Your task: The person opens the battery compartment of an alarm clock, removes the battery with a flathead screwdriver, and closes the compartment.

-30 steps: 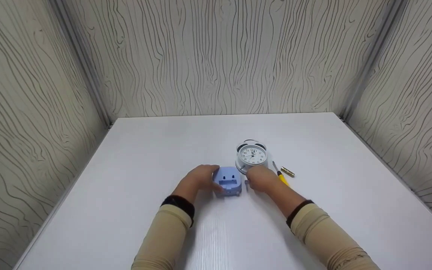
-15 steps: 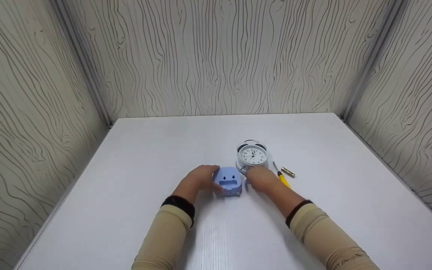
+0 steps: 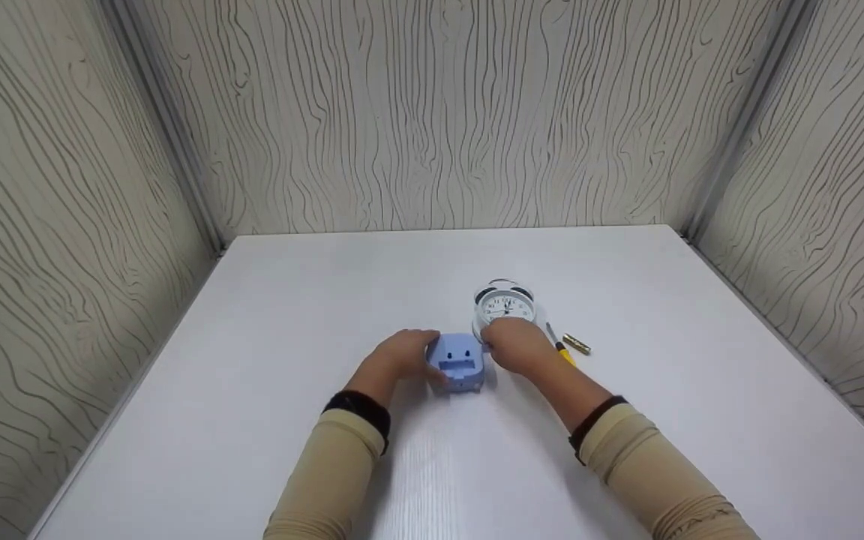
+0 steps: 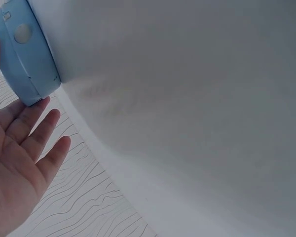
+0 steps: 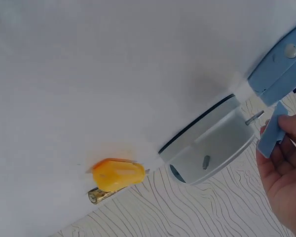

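Observation:
A light blue rounded-square device [image 3: 451, 345] with a rectangular recess and two small dark slots lies on the table. My left hand [image 3: 403, 352] holds it from the left, thumb and fingers on opposite sides. A round pale knob shows on its side in the left wrist view. Just right of the device, my right hand [image 3: 518, 346] pinches a thin light blue cover [image 5: 272, 132] between thumb and fingers. That cover is mostly hidden by the hand in the head view. Behind the right hand stands a white twin-bell alarm clock [image 3: 505, 304], its lower part hidden.
Right of the alarm clock lies a screwdriver [image 3: 566, 355] with a yellow and black handle, partly behind the right hand. Beside it is a gold battery [image 3: 577, 343]. The white table [image 3: 252, 420] meets wood-patterned walls [image 3: 432, 112] at the back and sides.
My right hand has moved slightly up and left with the cover, close to the device's right edge, and hides more of the alarm clock. The left hand and the device stay in place.

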A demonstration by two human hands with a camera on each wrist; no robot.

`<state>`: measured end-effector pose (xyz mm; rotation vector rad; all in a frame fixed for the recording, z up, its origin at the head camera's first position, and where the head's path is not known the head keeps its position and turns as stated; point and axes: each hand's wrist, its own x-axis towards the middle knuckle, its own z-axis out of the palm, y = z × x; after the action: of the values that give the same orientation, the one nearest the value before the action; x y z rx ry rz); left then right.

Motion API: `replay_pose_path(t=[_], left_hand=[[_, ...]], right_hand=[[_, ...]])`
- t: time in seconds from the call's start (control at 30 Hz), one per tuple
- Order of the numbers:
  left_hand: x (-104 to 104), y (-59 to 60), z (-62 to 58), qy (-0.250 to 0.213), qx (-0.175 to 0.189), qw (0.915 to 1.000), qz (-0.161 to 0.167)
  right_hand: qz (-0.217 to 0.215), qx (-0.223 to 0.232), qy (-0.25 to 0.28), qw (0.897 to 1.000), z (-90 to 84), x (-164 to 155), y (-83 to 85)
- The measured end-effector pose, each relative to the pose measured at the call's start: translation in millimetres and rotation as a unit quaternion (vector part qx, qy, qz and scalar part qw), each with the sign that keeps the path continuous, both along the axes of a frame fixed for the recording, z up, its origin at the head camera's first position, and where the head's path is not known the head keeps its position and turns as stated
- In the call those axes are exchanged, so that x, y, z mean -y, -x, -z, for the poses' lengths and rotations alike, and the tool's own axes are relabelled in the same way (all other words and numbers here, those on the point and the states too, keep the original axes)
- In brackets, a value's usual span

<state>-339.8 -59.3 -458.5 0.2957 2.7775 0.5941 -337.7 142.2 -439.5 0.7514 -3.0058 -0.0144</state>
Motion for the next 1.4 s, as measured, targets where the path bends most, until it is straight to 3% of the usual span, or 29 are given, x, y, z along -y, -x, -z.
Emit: replay_pose_path(t=[0.27,0.53,0.8,1.03,1.4], left_hand=[[-1.2,-0.6,0.2,-0.001,0.007,0.9999,-0.01],[-1.1,-1.3,-0.8,0.008,-0.002,1.0,-0.002],[2.2,0.3,0.4,0.03,-0.041,0.9976,0.048],[1.5,2.0,0.2,0.027,-0.029,0.9984,0.041],[2.6,1.1,-0.2,0.028,-0.029,0.998,0.048]], right_hand=[[-0.011,-0.081,0.02,0.996,-7.9,13.6,-11.0],[-0.043,-0.074,0.045,0.995,-2.9,31.6,-19.4],[-0.142,-0.165,0.081,0.973,13.5,38.1,-18.6],[-0.143,-0.149,0.099,0.974,19.1,42.0,-20.4],[-0.135,-0.127,0.081,0.979,22.1,44.9,-18.1]])
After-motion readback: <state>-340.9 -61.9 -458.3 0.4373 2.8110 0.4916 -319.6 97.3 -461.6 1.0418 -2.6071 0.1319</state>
